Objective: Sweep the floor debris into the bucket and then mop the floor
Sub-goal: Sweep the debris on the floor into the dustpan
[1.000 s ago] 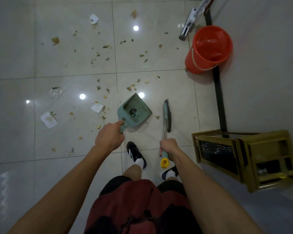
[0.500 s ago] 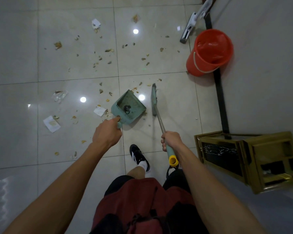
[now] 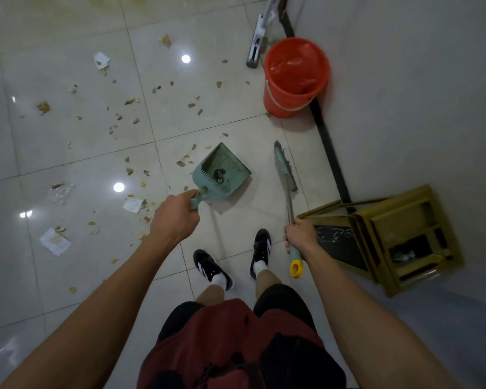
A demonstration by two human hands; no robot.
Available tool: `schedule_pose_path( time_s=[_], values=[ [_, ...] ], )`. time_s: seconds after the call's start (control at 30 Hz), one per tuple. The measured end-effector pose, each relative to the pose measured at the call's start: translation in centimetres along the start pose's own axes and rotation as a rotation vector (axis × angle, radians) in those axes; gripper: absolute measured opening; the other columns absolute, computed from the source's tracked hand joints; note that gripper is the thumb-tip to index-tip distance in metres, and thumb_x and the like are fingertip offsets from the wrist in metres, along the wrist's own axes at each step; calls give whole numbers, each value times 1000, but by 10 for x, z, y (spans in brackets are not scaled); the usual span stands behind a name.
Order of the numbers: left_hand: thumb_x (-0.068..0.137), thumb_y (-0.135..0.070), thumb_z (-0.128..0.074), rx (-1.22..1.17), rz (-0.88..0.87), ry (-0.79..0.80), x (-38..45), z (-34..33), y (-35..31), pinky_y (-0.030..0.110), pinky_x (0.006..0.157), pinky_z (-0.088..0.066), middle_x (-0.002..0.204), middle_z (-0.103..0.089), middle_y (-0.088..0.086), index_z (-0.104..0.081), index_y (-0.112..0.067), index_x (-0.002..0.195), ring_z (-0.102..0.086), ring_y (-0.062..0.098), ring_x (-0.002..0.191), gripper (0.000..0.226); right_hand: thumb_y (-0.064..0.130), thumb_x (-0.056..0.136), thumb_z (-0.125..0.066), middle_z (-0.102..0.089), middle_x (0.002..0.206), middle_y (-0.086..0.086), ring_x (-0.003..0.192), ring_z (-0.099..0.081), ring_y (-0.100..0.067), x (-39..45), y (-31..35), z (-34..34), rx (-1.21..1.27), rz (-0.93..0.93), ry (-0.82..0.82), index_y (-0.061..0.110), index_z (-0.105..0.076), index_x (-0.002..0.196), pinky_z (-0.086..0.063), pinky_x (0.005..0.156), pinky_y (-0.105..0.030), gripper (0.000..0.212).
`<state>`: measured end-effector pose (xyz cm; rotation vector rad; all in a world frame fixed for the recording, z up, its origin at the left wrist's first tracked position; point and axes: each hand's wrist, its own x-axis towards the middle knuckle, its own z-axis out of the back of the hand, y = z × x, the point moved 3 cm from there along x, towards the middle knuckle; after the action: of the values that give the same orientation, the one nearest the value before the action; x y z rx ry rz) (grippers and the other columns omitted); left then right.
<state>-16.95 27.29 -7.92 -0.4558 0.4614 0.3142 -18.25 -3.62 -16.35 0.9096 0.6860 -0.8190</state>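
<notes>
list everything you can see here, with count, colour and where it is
dustpan: one, teal, centre floor
broom: one, teal head, yellow cap, right of dustpan
bucket: one, orange, by the wall
mop: one, white and grey, behind bucket
debris: many scraps, tan and white, scattered left
stand: one, gold, tipped over, right
shoes: two, black and white
left hand: grips dustpan handle
right hand: grips broom handle

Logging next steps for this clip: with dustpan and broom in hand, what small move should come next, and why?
Probably swing the broom left to the scraps by the dustpan and brush them in: the right hand holds it on bare tile, while the pan in the left hand holds only a little debris.
</notes>
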Motion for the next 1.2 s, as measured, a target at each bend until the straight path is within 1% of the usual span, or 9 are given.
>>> schedule_pose_path(
  time_s=[0.13,0.3,0.43,0.53,0.6,0.7,0.9,1.03,1.2],
  values=[
    [93,-18,-53,21,-32,8,8,-13,-43,40,64,-58,76,-65,3,-65,-29,116,-61,23,65,29,6,89,-50,-64,76,-16,48,-56,-21,21,-13,38,17,-34,-19,1,-64,94,-48,48,-29,15],
    [95,-16,-55,5,-32,15,16,-27,-75,39,64,-58,79,-65,2,-65,-27,119,-60,22,65,29,4,91,-49,-63,72,-16,51,-58,-23,48,-20,68,-24,-53,14,0,-62,98,-51,53,-32,15],
    [93,-17,-57,-1,1,-7,19,-30,-81,42,65,-59,79,-65,2,-66,-27,122,-61,22,66,32,4,86,-49,-61,70,-17,51,-58,-24,62,-18,63,-34,-100,112,-5,-61,104,-51,54,-34,23],
    [92,-16,-57,-12,65,-25,15,-28,-72,44,68,-60,80,-66,2,-67,-27,118,-61,23,67,30,4,79,-53,-59,80,-20,57,-59,-29,59,-11,41,-77,-92,177,-9,-57,106,-51,55,-37,30],
    [91,-15,-55,-41,124,-38,9,-25,-60,44,67,-60,77,-65,2,-67,-27,116,-61,24,67,30,3,81,-54,-57,87,-22,60,-59,-31,51,-1,24,-114,-89,224,-12,-55,107,-51,51,-33,30],
    [91,-14,-53,-54,200,-57,-3,-17,-35,41,64,-59,76,-64,2,-66,-27,117,-60,23,65,32,-4,86,-51,-57,89,-24,54,-57,-28,36,17,-3,-137,-71,266,-10,-56,101,-45,37,-23,17],
    [93,-15,-53,-147,352,-132,-30,-4,39,42,63,-59,74,-63,1,-67,-25,112,-60,22,64,26,-5,82,-52,-53,46,-12,44,-51,-24,8,49,-71,-159,-69,364,-6,-54,87,-45,47,-30,5],
    [91,-17,-52,-193,449,-182,-54,3,98,41,65,-59,78,-66,4,-67,-29,113,-62,25,65,29,-7,80,-53,-53,47,-13,44,-50,-25,-18,67,-126,-235,-43,416,-6,-54,73,-45,49,-33,7],
    [87,-19,-52,-285,566,-213,-86,11,170,41,68,-59,85,-68,8,-65,-32,117,-63,30,72,36,-7,85,-52,-52,60,-15,43,-47,-23,-52,82,-204,-289,-47,488,-5,-55,84,-44,45,-29,4]
  ],
)
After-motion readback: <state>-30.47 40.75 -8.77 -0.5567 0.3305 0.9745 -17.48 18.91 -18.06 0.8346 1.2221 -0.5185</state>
